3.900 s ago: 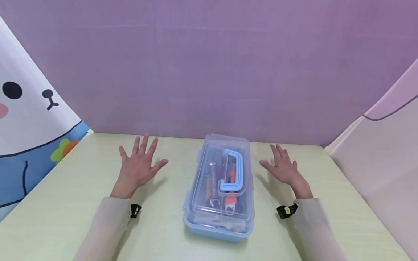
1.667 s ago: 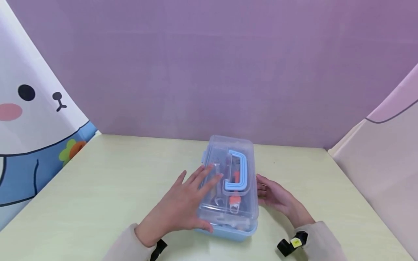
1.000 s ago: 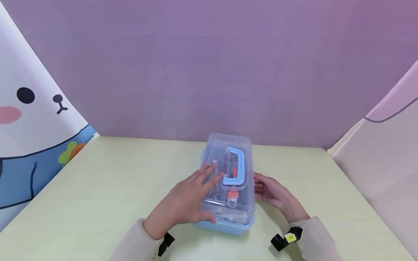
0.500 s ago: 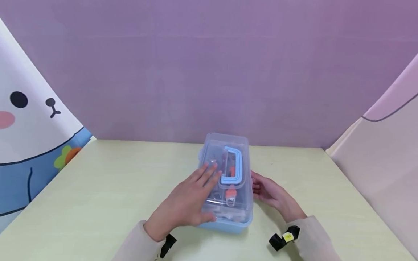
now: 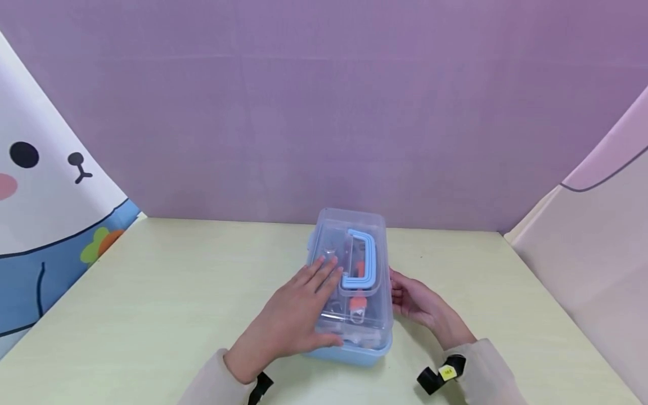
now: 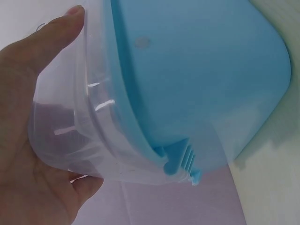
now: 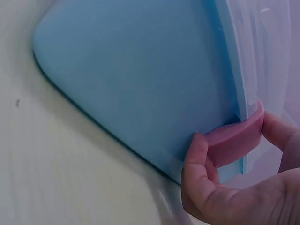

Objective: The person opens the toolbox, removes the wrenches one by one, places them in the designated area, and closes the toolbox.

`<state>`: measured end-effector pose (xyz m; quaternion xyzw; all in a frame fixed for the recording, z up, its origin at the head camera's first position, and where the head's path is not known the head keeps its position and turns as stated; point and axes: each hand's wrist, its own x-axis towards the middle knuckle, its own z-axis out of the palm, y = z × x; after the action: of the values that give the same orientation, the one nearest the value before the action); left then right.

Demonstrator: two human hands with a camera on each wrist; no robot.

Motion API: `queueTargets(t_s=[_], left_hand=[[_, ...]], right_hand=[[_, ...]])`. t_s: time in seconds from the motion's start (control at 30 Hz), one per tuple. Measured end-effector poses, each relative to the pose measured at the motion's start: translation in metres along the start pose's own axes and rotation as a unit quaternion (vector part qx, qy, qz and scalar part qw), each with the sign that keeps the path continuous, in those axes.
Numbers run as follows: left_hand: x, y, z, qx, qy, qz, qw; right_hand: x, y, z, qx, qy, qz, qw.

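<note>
Blue lidded box (image 5: 354, 354), two hands (image 5: 288, 318) (image 5: 420, 302) on it, one pink latch (image 7: 236, 140) pinched

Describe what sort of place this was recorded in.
Probably a small indoor recording booth: a pale tabletop with a plain purple backdrop behind it and a cartoon-printed panel at the left. Anything beyond these is out of view.

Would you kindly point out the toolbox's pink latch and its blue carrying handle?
Pink latch (image 7: 236, 140): right wrist view, middle of its outer face.
Blue carrying handle (image 5: 371, 259): head view, its long grip bar.
</note>
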<state>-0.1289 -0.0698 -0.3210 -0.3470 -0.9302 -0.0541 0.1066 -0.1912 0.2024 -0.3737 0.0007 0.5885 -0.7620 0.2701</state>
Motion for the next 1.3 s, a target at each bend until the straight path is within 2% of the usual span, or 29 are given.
queueTargets(t_s=[0.67, 0.93, 1.17, 1.3], left_hand=[[0.002, 0.003, 0.0, -0.002, 0.005, 0.002, 1.0], [-0.001, -0.006, -0.002, -0.005, 0.009, -0.005, 0.9999], [-0.002, -0.009, 0.004, -0.014, 0.004, -0.012, 0.9998], [-0.001, -0.008, 0.005, -0.012, 0.002, -0.007, 0.9999]], right_hand=[[-0.006, -0.006, 0.001, -0.023, 0.001, -0.002, 0.9997], [-0.004, -0.017, 0.007, -0.061, 0.0, -0.036, 0.9975], [-0.002, -0.02, 0.006, -0.065, -0.003, -0.026, 0.9975], [-0.004, -0.02, 0.0, -0.075, -0.007, -0.038, 0.9964]])
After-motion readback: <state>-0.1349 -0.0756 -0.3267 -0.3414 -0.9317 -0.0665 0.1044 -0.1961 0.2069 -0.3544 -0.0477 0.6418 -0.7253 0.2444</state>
